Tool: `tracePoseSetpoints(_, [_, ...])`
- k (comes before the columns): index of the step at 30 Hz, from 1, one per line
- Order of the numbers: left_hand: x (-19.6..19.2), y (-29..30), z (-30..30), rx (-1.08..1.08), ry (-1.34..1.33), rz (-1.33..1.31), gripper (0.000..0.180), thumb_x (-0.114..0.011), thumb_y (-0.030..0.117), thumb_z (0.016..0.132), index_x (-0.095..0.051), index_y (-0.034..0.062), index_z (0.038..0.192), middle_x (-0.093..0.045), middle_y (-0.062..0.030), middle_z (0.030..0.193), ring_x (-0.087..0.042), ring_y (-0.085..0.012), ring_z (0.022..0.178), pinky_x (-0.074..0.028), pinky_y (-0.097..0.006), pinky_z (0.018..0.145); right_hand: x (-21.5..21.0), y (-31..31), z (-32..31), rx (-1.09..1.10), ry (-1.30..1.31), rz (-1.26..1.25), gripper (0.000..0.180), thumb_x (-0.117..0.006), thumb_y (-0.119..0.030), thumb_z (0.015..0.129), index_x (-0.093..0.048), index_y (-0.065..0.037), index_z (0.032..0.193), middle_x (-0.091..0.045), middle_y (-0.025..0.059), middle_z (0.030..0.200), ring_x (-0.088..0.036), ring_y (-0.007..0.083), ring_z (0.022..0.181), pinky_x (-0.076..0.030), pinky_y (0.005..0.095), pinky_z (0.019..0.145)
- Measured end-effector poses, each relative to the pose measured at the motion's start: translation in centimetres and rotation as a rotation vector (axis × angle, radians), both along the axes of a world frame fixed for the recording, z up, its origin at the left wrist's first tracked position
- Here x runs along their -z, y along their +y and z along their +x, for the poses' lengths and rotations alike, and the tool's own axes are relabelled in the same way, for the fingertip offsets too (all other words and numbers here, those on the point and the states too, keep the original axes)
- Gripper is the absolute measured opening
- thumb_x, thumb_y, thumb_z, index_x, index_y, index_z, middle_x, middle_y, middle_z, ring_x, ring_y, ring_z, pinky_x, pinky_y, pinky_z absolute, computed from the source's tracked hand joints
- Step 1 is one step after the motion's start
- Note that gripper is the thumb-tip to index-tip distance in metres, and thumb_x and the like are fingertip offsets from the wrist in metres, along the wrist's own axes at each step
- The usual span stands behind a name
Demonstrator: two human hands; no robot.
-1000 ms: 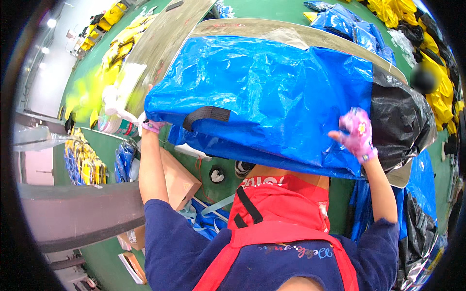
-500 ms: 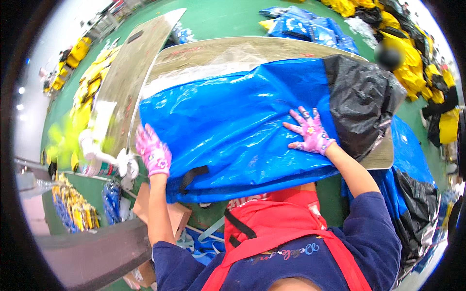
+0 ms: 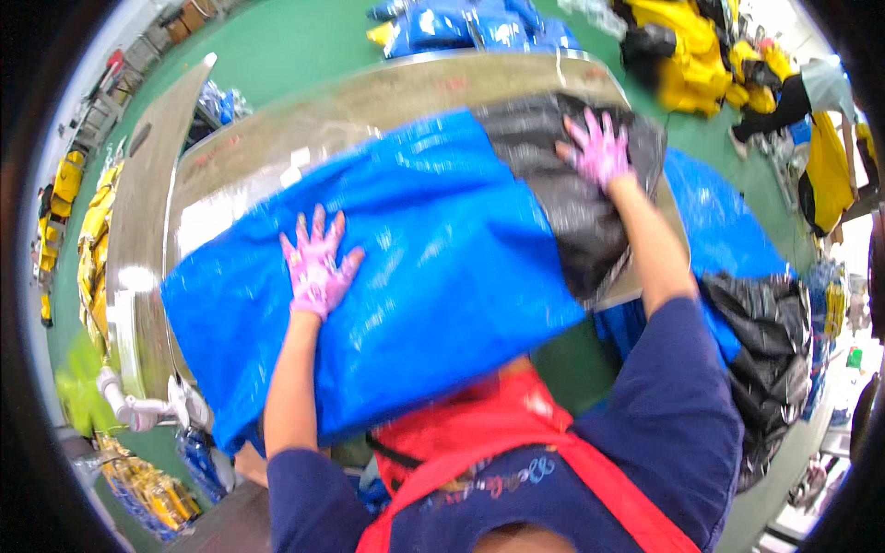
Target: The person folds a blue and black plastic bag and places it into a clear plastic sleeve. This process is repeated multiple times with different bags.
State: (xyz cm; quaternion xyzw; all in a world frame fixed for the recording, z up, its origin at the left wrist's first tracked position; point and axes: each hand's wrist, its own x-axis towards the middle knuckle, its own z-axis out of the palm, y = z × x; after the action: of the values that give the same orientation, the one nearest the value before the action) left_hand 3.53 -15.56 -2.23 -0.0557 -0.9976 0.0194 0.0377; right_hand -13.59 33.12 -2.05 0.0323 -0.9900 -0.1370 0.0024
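Note:
A large blue plastic sheet [image 3: 433, 258] with a black end section [image 3: 525, 161] lies spread over a wood-patterned table [image 3: 387, 92]. Its near edge hangs over the front of the table, close to my red apron. Both my hands wear pink patterned gloves. My left hand [image 3: 318, 267] rests flat on the blue part, left of the middle, fingers spread. On the black section at the right, my right hand [image 3: 597, 152] lies stretched out with its fingers apart. Neither hand grips anything. Wrinkles run across the black section.
A second table [image 3: 143, 184] adjoins at the left, near a white jointed arm [image 3: 152, 410]. Blue bundles [image 3: 479, 26] lie beyond the table. Yellow bundles [image 3: 687, 60] are piled at far right, near another person [image 3: 802, 97]. More blue sheeting [image 3: 724, 217] hangs beside me.
My left hand has moved from the sheet's left edge inward onto the blue. My right hand went from the blue to the black section. A black strap near the front edge is out of sight.

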Motion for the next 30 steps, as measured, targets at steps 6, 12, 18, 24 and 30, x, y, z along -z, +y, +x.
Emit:
tracePoseSetpoints(6, [0.0, -2.5, 0.5, -0.065, -0.115, 0.004, 0.071, -0.052, 0.054, 0.090, -0.035, 0.0158, 0.148, -0.028, -0.0103, 0.156, -0.022, -0.0357, 0.144, -0.015, -0.054, 0.115, -13.0, -6.0, 8.9, -0.632, -0.047, -0.509, 0.077, -0.058, -0.066, 0.078, -0.044, -0.025, 0.142, -0.038, 0.0113, 0.149, -0.036, 0.0373, 0.136, -0.027, 0.0552, 0.111])
tracePoseSetpoints(12, [-1.5, 9.8, 4.4, 0.708, -0.206, 0.169, 0.063, -0.053, 0.053, 0.088, -0.045, 0.0207, 0.142, -0.032, -0.0158, 0.152, -0.022, -0.0417, 0.142, -0.011, -0.058, 0.115, -4.8, -4.6, 26.7, -0.730, 0.026, -0.170, 0.073, -0.078, -0.040, 0.063, -0.053, -0.026, 0.131, -0.045, 0.0014, 0.144, -0.042, 0.0229, 0.133, -0.026, 0.0610, 0.108])
tracePoseSetpoints(18, [-6.6, 15.1, -5.7, 0.857, 0.219, 0.517, 0.040, -0.066, 0.028, 0.083, -0.062, 0.0107, 0.118, -0.059, -0.0143, 0.126, -0.054, -0.0342, 0.118, -0.043, -0.046, 0.099, -4.6, -3.1, 28.7, -0.747, 0.369, -0.343, 0.015, -0.064, -0.026, 0.078, -0.064, -0.029, 0.093, -0.065, -0.0062, 0.115, -0.054, 0.0215, 0.120, -0.023, 0.0644, 0.106])
tracePoseSetpoints(24, [4.3, 23.8, -3.8, 1.070, 0.032, 0.431, 0.049, -0.051, 0.029, 0.091, -0.049, 0.0080, 0.135, -0.048, -0.0135, 0.140, -0.041, -0.0402, 0.130, -0.031, -0.054, 0.109, -13.9, -8.9, 19.4, -0.896, 0.555, -0.151, 0.012, -0.064, -0.020, 0.076, -0.056, -0.018, 0.085, -0.055, 0.0007, 0.072, -0.054, 0.0160, 0.061, -0.050, 0.0320, 0.059])
tracePoseSetpoints(30, [0.8, 12.4, 0.3, 1.045, -0.319, 0.407, 0.047, -0.046, 0.029, 0.093, -0.048, 0.0074, 0.135, -0.048, -0.0127, 0.140, -0.041, -0.0345, 0.132, -0.030, -0.049, 0.111, -4.1, -9.2, 3.1, -0.597, -0.175, -0.241, 0.048, -0.049, -0.055, 0.090, -0.064, -0.012, 0.076, -0.068, 0.0156, 0.078, -0.068, 0.0337, 0.075, -0.053, 0.0455, 0.062])
